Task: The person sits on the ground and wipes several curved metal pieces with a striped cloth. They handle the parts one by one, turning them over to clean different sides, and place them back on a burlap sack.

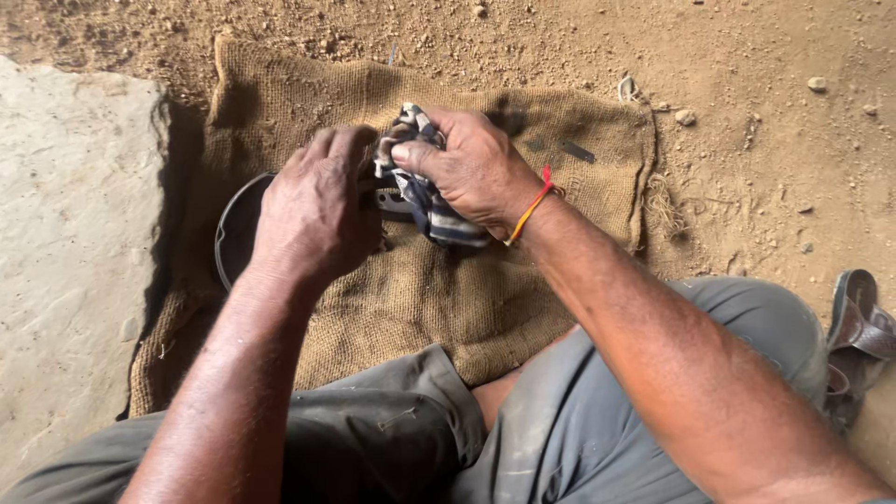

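Observation:
My right hand (476, 168) is closed around a checked blue and white cloth (431, 207), pressing it against something held between both hands. My left hand (315, 205) grips a dark metal part that is mostly hidden under its fingers. Beneath the left hand lies a dark round ring-shaped object (235, 229), its left arc showing on the burlap sack (420, 299). A red and yellow thread band is on my right wrist.
The sack is spread on dry dirt ground. A flat pale stone slab (65, 252) lies at the left. A small dark metal strip (579, 151) rests on the sack's far right. A sandal (854, 331) sits at the right edge. My knees in grey trousers are below.

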